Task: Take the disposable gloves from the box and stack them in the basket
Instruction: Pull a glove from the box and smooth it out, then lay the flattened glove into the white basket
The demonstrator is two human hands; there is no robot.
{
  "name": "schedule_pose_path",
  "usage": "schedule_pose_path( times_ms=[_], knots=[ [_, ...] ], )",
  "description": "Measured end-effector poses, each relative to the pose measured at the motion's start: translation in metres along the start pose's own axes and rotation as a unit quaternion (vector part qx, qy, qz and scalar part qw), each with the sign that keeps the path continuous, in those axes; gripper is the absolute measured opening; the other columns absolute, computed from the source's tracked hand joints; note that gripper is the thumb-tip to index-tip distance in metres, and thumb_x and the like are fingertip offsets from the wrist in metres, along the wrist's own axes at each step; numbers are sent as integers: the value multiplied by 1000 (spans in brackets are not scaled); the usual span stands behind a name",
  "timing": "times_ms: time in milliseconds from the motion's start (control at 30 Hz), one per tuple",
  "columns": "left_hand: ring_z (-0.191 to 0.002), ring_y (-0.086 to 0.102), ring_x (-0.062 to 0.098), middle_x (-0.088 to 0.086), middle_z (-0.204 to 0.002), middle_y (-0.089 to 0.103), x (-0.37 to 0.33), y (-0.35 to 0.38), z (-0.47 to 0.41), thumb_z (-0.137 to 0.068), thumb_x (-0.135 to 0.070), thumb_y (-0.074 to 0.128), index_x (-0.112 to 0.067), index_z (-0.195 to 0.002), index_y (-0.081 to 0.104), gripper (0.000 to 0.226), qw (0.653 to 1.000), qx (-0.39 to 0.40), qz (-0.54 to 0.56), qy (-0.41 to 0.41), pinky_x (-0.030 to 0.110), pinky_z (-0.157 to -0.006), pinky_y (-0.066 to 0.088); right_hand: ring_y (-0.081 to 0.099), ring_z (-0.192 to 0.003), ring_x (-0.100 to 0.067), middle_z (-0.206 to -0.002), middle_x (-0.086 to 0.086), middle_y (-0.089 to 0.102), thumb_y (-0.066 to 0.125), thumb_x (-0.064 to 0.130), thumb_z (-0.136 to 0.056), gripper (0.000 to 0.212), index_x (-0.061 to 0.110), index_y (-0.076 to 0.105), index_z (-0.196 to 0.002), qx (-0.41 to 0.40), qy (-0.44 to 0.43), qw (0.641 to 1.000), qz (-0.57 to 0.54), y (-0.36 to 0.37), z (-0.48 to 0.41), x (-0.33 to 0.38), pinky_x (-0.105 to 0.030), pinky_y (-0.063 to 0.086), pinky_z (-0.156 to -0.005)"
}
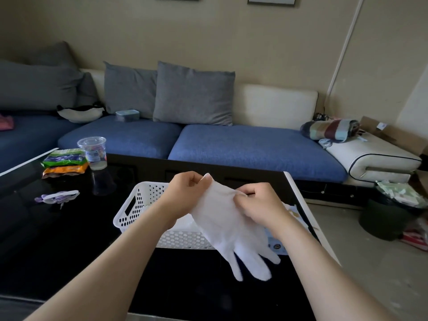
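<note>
Black glossy table [58, 239] with surrounding objects. At its far left stands a clear lidded plastic cup [93, 152] holding a little pale liquid. The cup is just beside two stacked snack packets [64, 159], green over orange, and a small purple-and-white item [58, 196] lies nearer the viewer. A blue-cushioned sofa [231, 144] with grey pillows runs behind the table. On the floor to the right stands a dark bin [389, 218] filled with pale wrappers. Both forearms cross the foreground and hide much of the white perforated basket [143, 205] on the table's right part. The right forearm also covers most of the light-blue box [276, 245] just right of the basket. The left hand [185, 193] and right hand [257, 205], fingers curled, each pinch one side of the cuff of a white disposable glove [227, 228]. They hold it spread above the basket, and its fingers hang toward the viewer over the basket's near wall. Inside the basket, a white layer shows beneath the left wrist, too hidden to identify.
</note>
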State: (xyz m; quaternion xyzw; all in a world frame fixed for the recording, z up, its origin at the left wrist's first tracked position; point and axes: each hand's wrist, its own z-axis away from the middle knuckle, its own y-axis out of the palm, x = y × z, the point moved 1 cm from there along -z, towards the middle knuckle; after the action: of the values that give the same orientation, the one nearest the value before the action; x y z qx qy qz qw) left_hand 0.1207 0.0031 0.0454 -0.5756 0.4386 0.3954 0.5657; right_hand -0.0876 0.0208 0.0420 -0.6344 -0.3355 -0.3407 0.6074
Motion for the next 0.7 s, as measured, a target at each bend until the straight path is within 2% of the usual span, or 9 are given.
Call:
schedule_pose_path(
  times_ms=[67, 133, 300, 367, 467, 533, 600, 700],
  knots=[
    [-71, 62, 19, 8, -96, 72, 9, -7, -1, -104, -53, 57, -19, -103, 67, 35, 998, -9, -70, -3, 27, -53, 49, 70, -90, -5, -88, 12, 78, 64, 24, -102, 20, 31, 82, -96, -28, -41, 997, 57, 10, -4, 0, -21, 53, -72],
    [-65, 57, 18, 8, -94, 71, 17, -16, -3, -104, -53, 55, -20, -106, 63, 34, 996, -17, -90, -14, 27, -48, 45, 68, -88, -4, -91, 12, 76, 62, 18, -104, 22, 26, 82, -98, -47, -65, 993, 83, 20, -9, 2, -19, 52, -70],
    [-61, 57, 16, 9, -93, 73, 27, -34, -8, -105, -47, 57, -18, -109, 61, 29, 995, -35, -86, -23, 25, -46, 44, 68, -93, -11, -99, 8, 73, 65, 20, -104, 13, 23, 78, -105, -103, -88, 983, 121, 43, -27, 1, -34, 58, -83],
    [-54, 55, 14, 11, -94, 74, 28, -38, -8, -105, -43, 60, -17, -110, 61, 26, 997, -30, -71, -15, 23, -46, 44, 68, -90, -15, -97, 6, 72, 68, 26, -104, 9, 24, 76, -105, -133, -90, 977, 142, 49, -31, 3, -38, 59, -80],
    [-59, 57, 16, 8, -103, 70, 32, -47, -8, -106, -28, 61, -17, -116, 57, 14, 996, -51, -67, -7, 19, -45, 46, 63, -87, -14, -96, 6, 69, 66, 30, -106, 11, 22, 72, -109, -155, -92, 968, 177, 57, -36, 5, -32, 52, -71],
    [-63, 60, 20, 10, -107, 67, 39, -54, -10, -108, -18, 55, -21, -116, 51, 10, 994, -61, -86, 0, 24, -49, 53, 61, -86, -14, -98, 4, 66, 62, 26, -108, 14, 20, 71, -118, -159, -91, 962, 201, 62, -41, 5, -31, 47, -68],
    [-68, 65, 26, 11, -106, 65, 48, -60, -14, -108, -13, 48, -24, -108, 50, 11, 992, -54, -110, 6, 39, -57, 60, 64, -88, -17, -102, 2, 66, 59, 15, -108, 24, 21, 66, -130, -154, -89, 959, 220, 69, -45, 5, -33, 51, -67],
    [-78, 68, 33, 7, -104, 66, 58, -66, -21, -107, -5, 44, -19, -91, 64, 29, 987, -42, -153, 2, 41, -60, 63, 64, -93, -21, -105, 0, 65, 55, 5, -106, 38, 23, 58, -138, -133, -103, 951, 261, 83, -52, 8, -38, 54, -71]
  ],
)
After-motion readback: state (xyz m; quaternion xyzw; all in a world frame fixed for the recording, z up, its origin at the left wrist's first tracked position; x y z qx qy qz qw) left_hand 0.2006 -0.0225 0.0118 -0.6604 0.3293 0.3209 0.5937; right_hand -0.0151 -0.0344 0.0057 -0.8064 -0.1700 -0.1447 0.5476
